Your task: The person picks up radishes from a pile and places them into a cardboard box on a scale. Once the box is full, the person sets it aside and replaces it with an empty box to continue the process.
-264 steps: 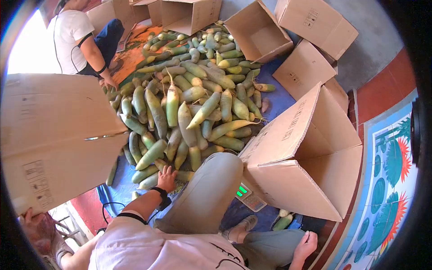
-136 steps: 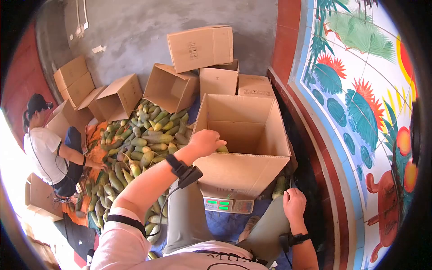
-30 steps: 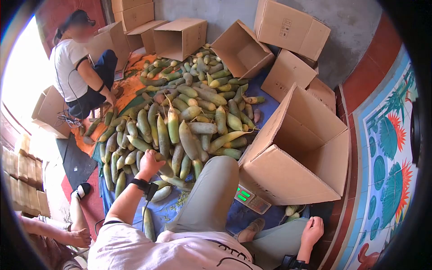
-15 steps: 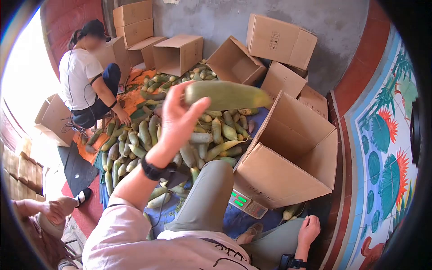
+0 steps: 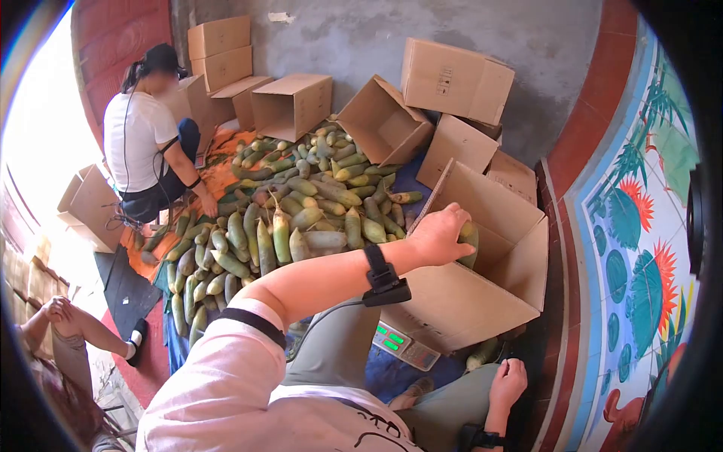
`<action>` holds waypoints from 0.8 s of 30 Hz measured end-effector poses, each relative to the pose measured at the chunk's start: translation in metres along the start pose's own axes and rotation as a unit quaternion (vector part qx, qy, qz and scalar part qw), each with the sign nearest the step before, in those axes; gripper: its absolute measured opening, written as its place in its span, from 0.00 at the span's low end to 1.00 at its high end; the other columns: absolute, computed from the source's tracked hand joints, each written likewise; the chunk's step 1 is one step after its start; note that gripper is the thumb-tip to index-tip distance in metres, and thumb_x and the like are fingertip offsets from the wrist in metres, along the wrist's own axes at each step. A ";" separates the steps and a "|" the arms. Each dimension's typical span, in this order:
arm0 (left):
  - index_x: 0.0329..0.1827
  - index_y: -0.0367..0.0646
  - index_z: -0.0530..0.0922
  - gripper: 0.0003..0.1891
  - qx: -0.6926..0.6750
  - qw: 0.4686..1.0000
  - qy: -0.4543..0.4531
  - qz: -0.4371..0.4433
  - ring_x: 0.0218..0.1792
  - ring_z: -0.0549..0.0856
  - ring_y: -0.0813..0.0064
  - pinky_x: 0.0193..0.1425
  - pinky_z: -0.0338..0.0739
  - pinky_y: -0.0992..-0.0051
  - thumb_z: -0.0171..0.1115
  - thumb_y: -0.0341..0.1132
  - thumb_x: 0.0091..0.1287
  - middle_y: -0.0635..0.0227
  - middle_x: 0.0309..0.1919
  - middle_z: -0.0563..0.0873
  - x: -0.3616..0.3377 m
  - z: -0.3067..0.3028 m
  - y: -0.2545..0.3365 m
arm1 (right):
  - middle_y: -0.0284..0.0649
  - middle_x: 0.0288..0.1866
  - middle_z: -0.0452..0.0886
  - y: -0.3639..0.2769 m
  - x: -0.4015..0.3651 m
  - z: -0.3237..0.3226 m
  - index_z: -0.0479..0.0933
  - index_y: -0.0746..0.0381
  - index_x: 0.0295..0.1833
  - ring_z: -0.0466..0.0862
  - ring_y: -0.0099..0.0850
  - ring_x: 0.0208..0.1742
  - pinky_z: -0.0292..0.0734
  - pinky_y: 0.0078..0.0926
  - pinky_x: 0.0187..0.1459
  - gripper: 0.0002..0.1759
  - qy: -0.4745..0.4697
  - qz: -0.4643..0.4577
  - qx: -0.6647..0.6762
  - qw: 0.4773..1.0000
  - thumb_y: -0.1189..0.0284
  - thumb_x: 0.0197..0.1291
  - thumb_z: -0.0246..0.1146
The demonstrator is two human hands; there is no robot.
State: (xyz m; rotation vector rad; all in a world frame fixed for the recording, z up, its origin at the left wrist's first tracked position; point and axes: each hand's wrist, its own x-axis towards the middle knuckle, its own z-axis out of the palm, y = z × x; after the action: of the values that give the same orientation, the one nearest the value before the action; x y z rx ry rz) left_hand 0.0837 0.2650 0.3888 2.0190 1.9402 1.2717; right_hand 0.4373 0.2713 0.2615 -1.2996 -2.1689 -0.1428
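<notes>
My left hand [image 5: 443, 235] is closed around a green radish [image 5: 470, 245], just inside the near left edge of an open cardboard box [image 5: 465, 307]. Most of that radish is hidden by my fingers and the box wall. Under the box is a digital scale [image 5: 413, 352] with green lit digits. My right hand [image 5: 507, 384] lies on my right knee with its fingers curled in, and I see nothing in it. A big pile of green radishes [image 5: 307, 218] spreads to the left of the box.
Another person [image 5: 147, 132] crouches at the far left, one hand at the pile. Several cardboard boxes [image 5: 459, 79] stand along the grey wall. A seated person's leg [image 5: 102, 331] shows at the lower left. A painted tile wall [image 5: 633, 248] borders the right side.
My left hand has carried the green radish from above the pile rightward and down into the box opening. My right hand stays on the knee.
</notes>
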 end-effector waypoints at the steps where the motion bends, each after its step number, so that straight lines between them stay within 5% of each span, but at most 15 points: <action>1: 0.51 0.36 0.74 0.27 0.033 0.998 -0.045 -0.020 0.48 0.79 0.54 0.51 0.75 0.63 0.70 0.42 0.50 0.53 0.46 0.76 0.003 0.005 -0.001 | 0.47 0.29 0.74 0.001 0.000 0.000 0.71 0.64 0.30 0.76 0.48 0.34 0.71 0.42 0.36 0.05 0.000 -0.001 0.001 1.000 0.76 0.55 0.59; 5: 0.50 0.37 0.75 0.28 0.089 0.978 -0.186 -0.039 0.50 0.78 0.55 0.55 0.73 0.64 0.69 0.46 0.50 0.54 0.47 0.77 0.012 0.016 -0.008 | 0.48 0.29 0.74 0.005 0.000 0.001 0.71 0.65 0.30 0.76 0.48 0.34 0.71 0.43 0.35 0.05 0.002 -0.001 0.004 1.000 0.75 0.56 0.58; 15: 0.45 0.40 0.80 0.19 0.064 0.956 -0.267 -0.101 0.46 0.81 0.57 0.52 0.76 0.64 0.64 0.43 0.54 0.56 0.42 0.83 0.021 0.028 -0.014 | 0.48 0.29 0.74 0.003 0.003 0.004 0.71 0.65 0.31 0.76 0.48 0.34 0.71 0.43 0.36 0.05 -0.007 -0.009 0.007 1.000 0.75 0.56 0.58; 21: 0.38 0.39 0.80 0.09 0.023 0.996 -0.085 -0.032 0.40 0.81 0.54 0.47 0.77 0.62 0.57 0.32 0.58 0.57 0.36 0.83 0.005 0.032 -0.015 | 0.48 0.30 0.75 0.000 0.005 0.003 0.71 0.65 0.32 0.76 0.48 0.35 0.71 0.43 0.36 0.05 -0.017 -0.012 -0.001 1.000 0.75 0.57 0.58; 24: 0.35 0.39 0.77 0.06 -0.039 0.983 0.090 0.152 0.37 0.80 0.55 0.43 0.76 0.63 0.59 0.28 0.55 0.58 0.33 0.81 -0.001 0.021 -0.014 | 0.48 0.31 0.75 0.002 0.004 0.006 0.72 0.65 0.32 0.76 0.49 0.35 0.71 0.42 0.37 0.05 -0.020 -0.012 0.002 1.000 0.75 0.57 0.58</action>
State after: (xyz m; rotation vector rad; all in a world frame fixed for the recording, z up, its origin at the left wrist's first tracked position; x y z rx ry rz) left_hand 0.0850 0.2771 0.3665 2.2994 1.6589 1.6200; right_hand 0.4352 0.2781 0.2586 -1.2856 -2.2165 -0.1232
